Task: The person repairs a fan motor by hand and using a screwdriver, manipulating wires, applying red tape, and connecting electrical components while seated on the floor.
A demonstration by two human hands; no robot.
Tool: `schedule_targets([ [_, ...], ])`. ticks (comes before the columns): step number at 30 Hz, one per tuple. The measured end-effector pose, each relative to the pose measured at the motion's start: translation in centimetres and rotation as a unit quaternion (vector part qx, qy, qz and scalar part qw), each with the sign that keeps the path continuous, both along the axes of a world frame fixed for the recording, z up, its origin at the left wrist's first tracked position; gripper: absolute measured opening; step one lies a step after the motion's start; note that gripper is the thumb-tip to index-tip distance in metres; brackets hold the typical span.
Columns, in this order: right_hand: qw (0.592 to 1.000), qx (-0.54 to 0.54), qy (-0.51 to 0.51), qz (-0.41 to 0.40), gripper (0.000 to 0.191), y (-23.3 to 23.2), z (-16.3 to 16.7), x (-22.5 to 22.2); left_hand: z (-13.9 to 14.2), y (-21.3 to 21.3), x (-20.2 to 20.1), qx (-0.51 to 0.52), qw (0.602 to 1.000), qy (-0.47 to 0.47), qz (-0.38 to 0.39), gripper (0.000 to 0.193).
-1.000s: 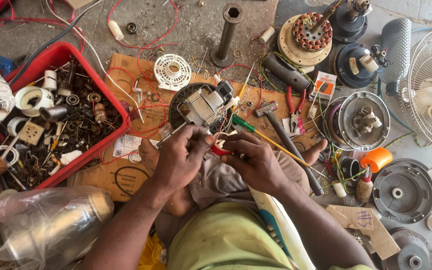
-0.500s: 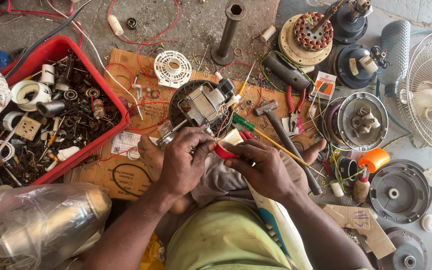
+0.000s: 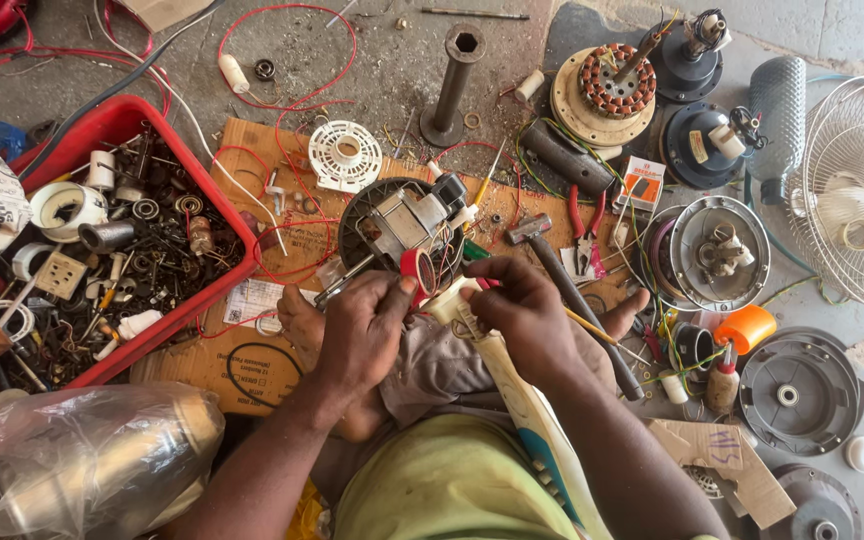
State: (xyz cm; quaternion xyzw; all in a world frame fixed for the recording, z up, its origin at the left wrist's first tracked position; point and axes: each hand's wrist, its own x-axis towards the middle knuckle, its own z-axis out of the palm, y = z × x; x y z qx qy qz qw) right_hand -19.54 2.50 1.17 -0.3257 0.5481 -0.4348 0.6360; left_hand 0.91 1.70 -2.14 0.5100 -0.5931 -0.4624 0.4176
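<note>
At the centre of the frame we see a roll of red tape point(image 3: 418, 270) pinched in the fingers of the left hand point(image 3: 357, 335), and it lies just below the small fan motor point(image 3: 402, 222); in the earlier frame only a small red piece showed between the two hands. The right hand point(image 3: 532, 320) is closed around the white end of a cable point(image 3: 452, 300), as before. To the left stands the red crate point(image 3: 227, 215) of small parts, to the right a hammer point(image 3: 577, 300).
</note>
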Motion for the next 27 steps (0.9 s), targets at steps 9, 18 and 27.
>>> schedule_targets([
  [9,0.862,-0.335,0.348,0.155,0.034,0.3,-1.5,0.6,0.0,-1.4,0.3,0.007,0.997,-0.016,-0.074,0.028],
  [18,0.906,-0.210,0.283,0.234,0.029,1.3,0.7,-1.8,2.0,-0.4,0.6,-0.100,0.992,-0.037,-0.063,0.021],
  [27,0.906,-0.156,0.309,0.243,0.022,2.1,1.5,-2.0,1.6,0.4,-0.3,-0.086,0.994,-0.043,-0.046,0.012],
])
